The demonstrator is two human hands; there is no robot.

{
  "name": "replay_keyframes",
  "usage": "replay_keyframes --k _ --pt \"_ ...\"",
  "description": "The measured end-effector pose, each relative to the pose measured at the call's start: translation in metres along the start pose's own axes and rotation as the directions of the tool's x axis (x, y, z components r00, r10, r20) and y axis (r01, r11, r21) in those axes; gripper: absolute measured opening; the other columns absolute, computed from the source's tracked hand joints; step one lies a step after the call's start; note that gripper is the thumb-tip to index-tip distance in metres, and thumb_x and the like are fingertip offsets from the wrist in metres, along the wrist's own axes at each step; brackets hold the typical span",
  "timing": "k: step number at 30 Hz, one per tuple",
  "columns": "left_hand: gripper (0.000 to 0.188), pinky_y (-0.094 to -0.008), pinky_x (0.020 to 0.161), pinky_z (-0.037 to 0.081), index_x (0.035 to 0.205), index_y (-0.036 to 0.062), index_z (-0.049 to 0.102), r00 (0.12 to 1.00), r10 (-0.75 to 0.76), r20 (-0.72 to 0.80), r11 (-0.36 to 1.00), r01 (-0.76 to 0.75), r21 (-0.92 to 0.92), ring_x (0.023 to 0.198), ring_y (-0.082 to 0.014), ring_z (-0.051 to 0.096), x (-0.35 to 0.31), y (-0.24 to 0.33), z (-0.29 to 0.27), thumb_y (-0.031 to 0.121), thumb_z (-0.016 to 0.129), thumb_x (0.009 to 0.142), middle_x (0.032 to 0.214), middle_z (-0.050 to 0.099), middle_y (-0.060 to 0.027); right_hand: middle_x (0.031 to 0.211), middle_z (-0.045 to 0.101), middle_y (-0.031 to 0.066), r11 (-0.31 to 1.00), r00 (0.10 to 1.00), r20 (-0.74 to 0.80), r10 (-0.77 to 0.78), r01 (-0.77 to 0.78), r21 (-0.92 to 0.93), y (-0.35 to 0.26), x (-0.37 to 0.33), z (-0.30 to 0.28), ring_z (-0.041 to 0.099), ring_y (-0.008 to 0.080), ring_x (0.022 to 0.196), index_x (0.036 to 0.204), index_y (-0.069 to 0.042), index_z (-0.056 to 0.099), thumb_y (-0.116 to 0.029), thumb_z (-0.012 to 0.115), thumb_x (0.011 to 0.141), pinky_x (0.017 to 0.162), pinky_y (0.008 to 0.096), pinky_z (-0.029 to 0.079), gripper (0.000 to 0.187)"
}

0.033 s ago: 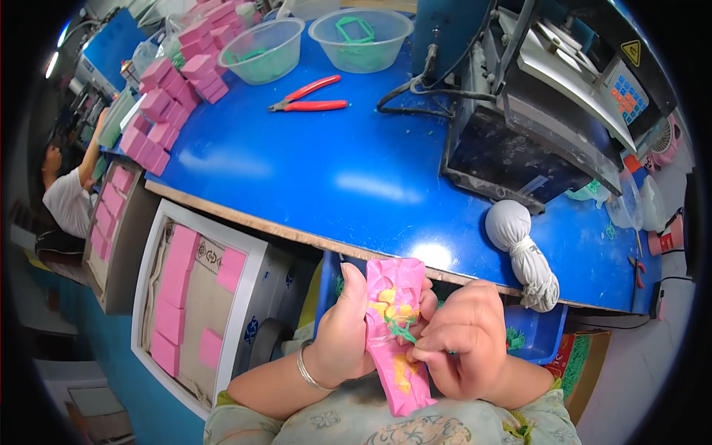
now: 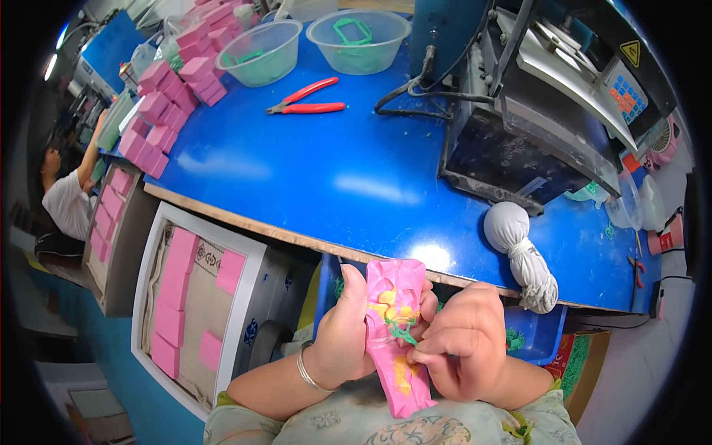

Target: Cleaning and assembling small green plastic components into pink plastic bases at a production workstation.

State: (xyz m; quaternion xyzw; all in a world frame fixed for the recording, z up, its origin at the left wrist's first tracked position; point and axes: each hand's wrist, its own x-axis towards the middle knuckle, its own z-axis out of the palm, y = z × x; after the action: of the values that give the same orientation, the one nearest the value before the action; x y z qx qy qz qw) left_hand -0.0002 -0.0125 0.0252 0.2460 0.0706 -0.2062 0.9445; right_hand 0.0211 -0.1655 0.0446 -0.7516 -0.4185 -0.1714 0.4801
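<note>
Above my lap I hold a long, bendy pink rubber mould [image 2: 391, 363] with yellow patches in its hollows. My left hand [image 2: 334, 326] wraps round its upper part, thumb up along the left edge and fingertips showing at the right. A thin, branching green piece [image 2: 401, 331], waxy or plastic in look, lies across the middle of the mould. The thumb and forefinger of my right hand [image 2: 467, 337] pinch the lower end of this piece. The other fingers of that hand are curled in.
The blue table [image 2: 282, 163] bears red-handled cutters [image 2: 315, 108], two clear bowls [image 2: 259, 63] with green pieces, stacked pink blocks [image 2: 156, 107], a tied cloth bundle [image 2: 508, 226] and a dark machine [image 2: 519, 141]. Below are a blue bin [image 2: 549, 334] and a white-framed tray [image 2: 141, 326]. A co-worker [image 2: 67, 200] sits far left.
</note>
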Motion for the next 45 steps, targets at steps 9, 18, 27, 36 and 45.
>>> replay_keyframes --k 9,18,27,36,45 --pt "0.079 -0.0374 0.055 0.047 0.101 0.0026 0.044 0.997 0.002 0.082 1.000 0.000 -0.024 0.066 -0.0200 0.051 0.011 0.010 -0.003 0.075 0.023 0.077 0.088 0.049 -0.0112 0.082 0.050 0.0081 0.876 0.940 -0.244 0.238 -0.099 0.472 0.005 -0.004 0.004 0.051 0.0188 0.073 0.085 -0.005 0.049 -0.007 0.060 0.081 0.068 0.0318 0.041 0.012" --pt "0.074 -0.0377 0.084 0.041 0.110 0.0037 0.043 0.532 0.729 0.431 -0.226 -0.407 0.885 0.099 -0.0267 0.046 0.047 0.039 -0.014 0.024 0.085 0.054 0.111 0.040 -0.0145 0.084 0.050 0.0075 -0.034 0.695 0.165 0.700 -0.198 0.980 0.015 -0.004 -0.007 0.048 0.0160 0.075 0.090 -0.007 0.043 -0.016 0.046 0.093 0.070 0.0312 0.041 0.010" --pt "0.076 -0.0445 0.091 0.034 0.111 -0.0003 0.051 0.655 0.503 0.564 -0.588 -0.219 0.778 0.108 -0.0356 0.041 0.029 0.040 -0.006 0.047 0.077 0.058 0.116 0.043 -0.0193 0.087 0.053 0.0098 -0.045 0.678 0.163 0.717 -0.189 0.981 0.013 -0.009 -0.006 0.051 0.0162 0.074 0.089 -0.006 0.044 -0.012 0.047 0.092 0.069 0.0308 0.043 0.008" --pt "0.019 -0.0227 0.064 0.043 0.084 0.0017 0.060 0.825 0.495 0.274 0.341 -0.474 0.812 0.073 -0.0122 0.053 -0.001 0.006 -0.006 -0.001 0.071 0.069 0.088 0.058 -0.0071 0.093 0.052 0.0100 0.679 0.876 -0.014 0.483 -0.364 0.638 0.007 -0.013 0.011 0.049 0.0108 0.075 0.096 -0.001 0.048 0.001 0.055 0.084 0.069 0.0251 0.042 0.014" --pt "0.023 -0.0317 0.063 0.042 0.084 0.0055 0.059 0.486 0.500 0.717 -0.493 -0.521 0.697 0.069 -0.0220 0.052 -0.008 0.006 -0.005 0.004 0.071 0.065 0.082 0.057 -0.0053 0.074 0.057 0.0128 0.985 0.981 -0.092 0.173 -0.173 0.001 0.002 -0.007 0.005 0.055 0.0236 0.063 0.084 0.001 0.056 0.004 0.061 0.071 0.057 0.0303 0.044 0.014"
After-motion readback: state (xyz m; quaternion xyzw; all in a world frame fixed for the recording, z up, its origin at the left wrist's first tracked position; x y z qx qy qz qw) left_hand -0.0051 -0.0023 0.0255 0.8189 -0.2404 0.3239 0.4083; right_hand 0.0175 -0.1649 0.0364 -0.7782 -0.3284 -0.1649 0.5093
